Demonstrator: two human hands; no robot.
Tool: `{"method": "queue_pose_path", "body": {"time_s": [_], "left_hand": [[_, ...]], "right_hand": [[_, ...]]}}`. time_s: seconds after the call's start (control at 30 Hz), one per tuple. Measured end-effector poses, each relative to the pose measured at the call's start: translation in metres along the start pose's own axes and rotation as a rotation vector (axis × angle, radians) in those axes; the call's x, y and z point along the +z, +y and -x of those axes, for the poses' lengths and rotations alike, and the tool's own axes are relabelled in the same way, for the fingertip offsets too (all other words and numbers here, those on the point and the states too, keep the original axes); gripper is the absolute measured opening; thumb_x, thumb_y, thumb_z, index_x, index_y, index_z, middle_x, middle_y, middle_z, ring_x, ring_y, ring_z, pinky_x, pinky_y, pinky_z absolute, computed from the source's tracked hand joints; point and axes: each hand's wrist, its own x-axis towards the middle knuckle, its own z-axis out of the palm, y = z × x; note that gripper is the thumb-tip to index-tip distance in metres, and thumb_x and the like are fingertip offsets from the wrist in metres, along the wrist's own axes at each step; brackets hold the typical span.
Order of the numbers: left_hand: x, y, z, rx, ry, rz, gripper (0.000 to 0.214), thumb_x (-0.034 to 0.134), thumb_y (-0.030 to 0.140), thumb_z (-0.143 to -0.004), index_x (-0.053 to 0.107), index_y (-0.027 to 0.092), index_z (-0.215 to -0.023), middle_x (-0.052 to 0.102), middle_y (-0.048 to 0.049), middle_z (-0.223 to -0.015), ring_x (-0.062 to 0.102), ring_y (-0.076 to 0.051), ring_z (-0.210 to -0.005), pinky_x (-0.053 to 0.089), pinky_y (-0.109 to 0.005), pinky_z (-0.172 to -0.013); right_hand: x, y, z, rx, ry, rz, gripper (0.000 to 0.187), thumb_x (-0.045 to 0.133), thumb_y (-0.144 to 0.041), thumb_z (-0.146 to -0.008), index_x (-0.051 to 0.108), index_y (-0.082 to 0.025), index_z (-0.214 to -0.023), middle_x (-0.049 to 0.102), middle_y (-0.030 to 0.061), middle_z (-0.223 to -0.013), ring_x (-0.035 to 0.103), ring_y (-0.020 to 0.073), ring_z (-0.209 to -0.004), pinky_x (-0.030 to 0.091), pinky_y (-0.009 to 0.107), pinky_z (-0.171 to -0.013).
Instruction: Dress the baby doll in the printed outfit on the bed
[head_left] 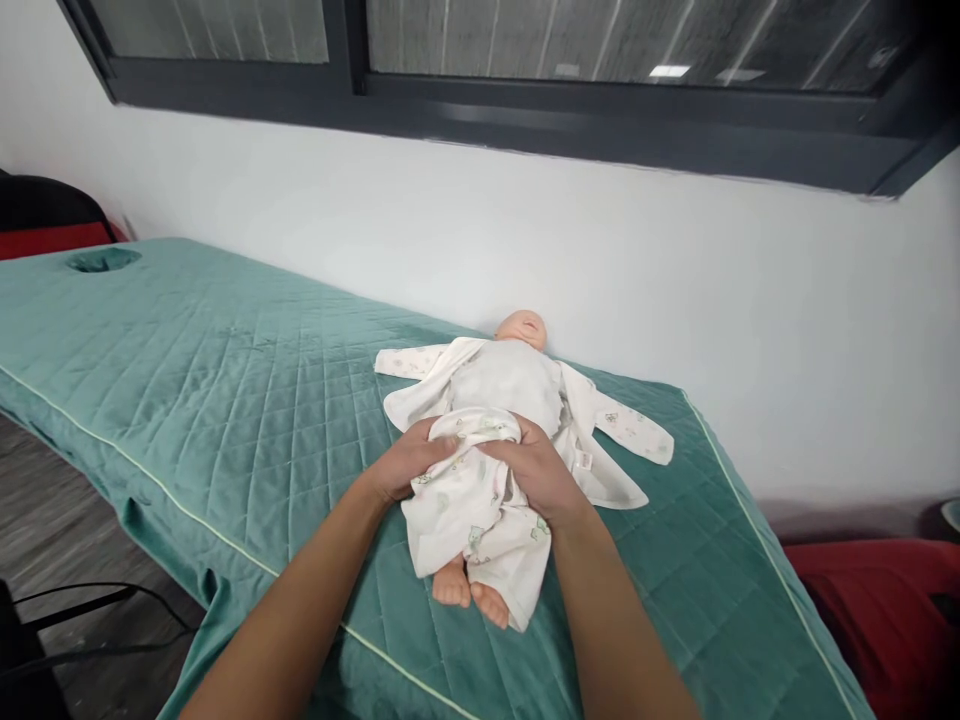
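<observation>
A baby doll (523, 326) lies on its back on a green quilted massage bed, head toward the wall and bare feet toward me. White patterned baby pants (457, 510) cover its legs, with the feet showing below the hems. My left hand (416, 455) grips the waistband on the left side, thumb on top. On the right side, my right hand (534, 465) pinches the same waistband. The doll's body is in a white cloth layer (510, 375). A white printed jacket (634, 430) lies spread open under it, sleeves out to both sides.
The green quilted cover (300, 400) has a face hole (103, 260) at the far left. Behind it are a white wall and a dark-framed window (525, 110). Red seats (870, 610) stand at the right, another at the far left. Black cables (112, 640) hang at lower left.
</observation>
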Motion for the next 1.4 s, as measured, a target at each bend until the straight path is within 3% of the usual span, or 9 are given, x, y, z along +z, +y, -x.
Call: {"method": "queue_pose_path", "body": {"time_s": [0.1,0.2,0.4,0.57,0.7,0.87,1.03,1.27,1.4], "left_hand": [[-0.005,0.0,0.001,-0.035,-0.138,-0.058,0.054,0.088,0.036,-0.057,0.072,0.011,-0.103,0.072,-0.0064,-0.084,0.063,-0.017,-0.072,0.048,-0.025,-0.066],[-0.006,-0.001,0.001,-0.025,-0.139,0.012,0.053,0.087,0.031,-0.059,0.071,0.01,-0.105,0.073,-0.0088,-0.086,0.066,-0.02,-0.077,0.05,-0.027,-0.07],[0.012,0.005,0.008,0.01,-0.04,0.264,0.042,0.081,0.035,-0.068,0.072,0.008,-0.099,0.073,-0.012,-0.083,0.07,-0.023,-0.074,0.051,-0.026,-0.062],[0.033,0.013,0.04,-0.022,0.059,0.366,0.039,0.077,0.03,-0.073,0.07,0.009,-0.105,0.074,-0.0107,-0.086,0.07,-0.022,-0.074,0.054,-0.029,-0.068],[0.043,0.01,0.07,-0.098,0.128,0.332,0.041,0.076,0.03,-0.074,0.068,0.008,-0.109,0.074,-0.012,-0.091,0.07,-0.021,-0.072,0.053,-0.027,-0.064],[0.061,0.007,0.095,-0.088,0.267,0.353,0.039,0.074,0.029,-0.076,0.069,0.009,-0.108,0.075,-0.0114,-0.089,0.07,-0.021,-0.072,0.052,-0.026,-0.062],[0.083,0.006,0.122,-0.105,0.357,0.455,0.034,0.067,0.03,-0.082,0.069,0.013,-0.111,0.075,-0.0104,-0.101,0.071,-0.023,-0.084,0.054,-0.028,-0.069],[0.107,-0.032,0.163,-0.109,0.492,0.533,0.035,0.068,0.029,-0.082,0.067,0.015,-0.114,0.072,-0.011,-0.11,0.069,-0.025,-0.099,0.055,-0.033,-0.083],[0.093,-0.06,0.171,-0.012,0.621,0.315,0.039,0.075,0.036,-0.077,0.066,0.017,-0.11,0.072,-0.0065,-0.097,0.067,-0.02,-0.085,0.051,-0.028,-0.074]], "right_hand": [[0.001,0.001,-0.002,-0.028,0.041,0.018,0.024,0.076,-0.026,-0.071,0.07,-0.019,-0.093,0.071,0.0012,-0.085,0.065,0.0198,-0.081,0.051,0.03,-0.074],[0.003,-0.003,-0.001,-0.041,0.034,0.11,0.026,0.075,-0.025,-0.071,0.07,-0.019,-0.097,0.072,0.0009,-0.089,0.064,0.0201,-0.087,0.05,0.029,-0.076],[0.011,-0.009,0.002,-0.027,-0.073,0.196,0.037,0.068,-0.041,-0.083,0.069,-0.02,-0.114,0.072,0.0047,-0.102,0.064,0.0226,-0.099,0.049,0.033,-0.085],[0.008,-0.005,0.005,-0.033,-0.175,0.241,0.04,0.07,-0.044,-0.081,0.069,-0.018,-0.112,0.072,0.005,-0.1,0.065,0.0217,-0.092,0.049,0.032,-0.08],[0.003,-0.001,0.011,-0.06,-0.227,0.407,0.034,0.068,-0.043,-0.082,0.071,-0.018,-0.104,0.072,0.0026,-0.093,0.062,0.0186,-0.079,0.046,0.028,-0.069],[0.003,-0.001,0.015,-0.182,-0.323,0.584,0.028,0.063,-0.043,-0.084,0.07,-0.018,-0.094,0.071,0.0025,-0.094,0.062,0.0198,-0.088,0.045,0.028,-0.077],[0.0,-0.002,0.013,-0.161,-0.354,0.939,0.017,0.065,-0.033,-0.077,0.062,-0.018,-0.07,0.063,-0.0017,-0.071,0.056,0.016,-0.072,0.037,0.024,-0.063],[0.001,-0.003,0.017,-0.125,-0.376,1.093,0.012,0.053,-0.008,-0.064,0.059,-0.017,-0.059,0.061,-0.0013,-0.062,0.048,0.0128,-0.063,0.028,0.025,-0.058],[0.002,-0.002,0.018,-0.117,-0.376,1.124,0.01,0.057,-0.011,-0.065,0.059,-0.017,-0.057,0.059,-0.0021,-0.06,0.045,0.0119,-0.06,0.027,0.025,-0.056]]}}
